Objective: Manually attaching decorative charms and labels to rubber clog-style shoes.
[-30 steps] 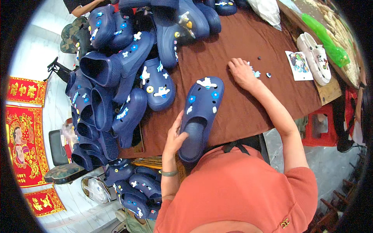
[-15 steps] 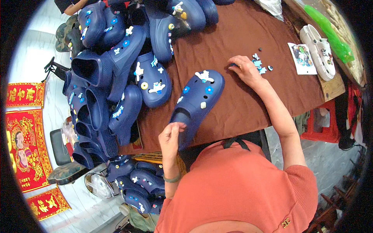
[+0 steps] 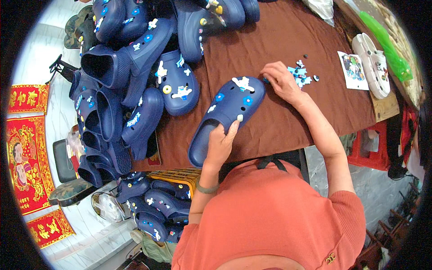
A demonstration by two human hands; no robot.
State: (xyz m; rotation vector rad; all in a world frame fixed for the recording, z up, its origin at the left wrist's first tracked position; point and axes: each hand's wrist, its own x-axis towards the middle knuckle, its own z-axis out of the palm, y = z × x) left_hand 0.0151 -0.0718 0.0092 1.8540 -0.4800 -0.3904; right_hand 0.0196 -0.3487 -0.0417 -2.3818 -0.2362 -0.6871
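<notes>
A navy clog (image 3: 229, 101) lies on the brown cloth, its toe pointing away to the right, with white, blue-flower and other charms on its upper. My left hand (image 3: 220, 143) grips it at the foot opening, fingers inside and thumb on the upper beside a white charm (image 3: 240, 118). Just right of the toe, my right hand (image 3: 282, 83) is closed in a pinch, with a small blue charm (image 3: 265, 80) partly showing at the fingertips. Loose light-blue charms (image 3: 300, 74) lie beyond that hand.
Decorated navy clogs (image 3: 180, 85) are heaped on the left; more fill a yellow basket (image 3: 182, 177) below the table. At right are a printed picture card (image 3: 352, 69), a white clog (image 3: 372, 67) and a green plastic bag (image 3: 387, 47). A red crate (image 3: 371, 150) stands beneath.
My left hand has moved up and right, taking hold of the clog's upper by its opening. The clog has turned slightly. My right hand stays near its toe.
</notes>
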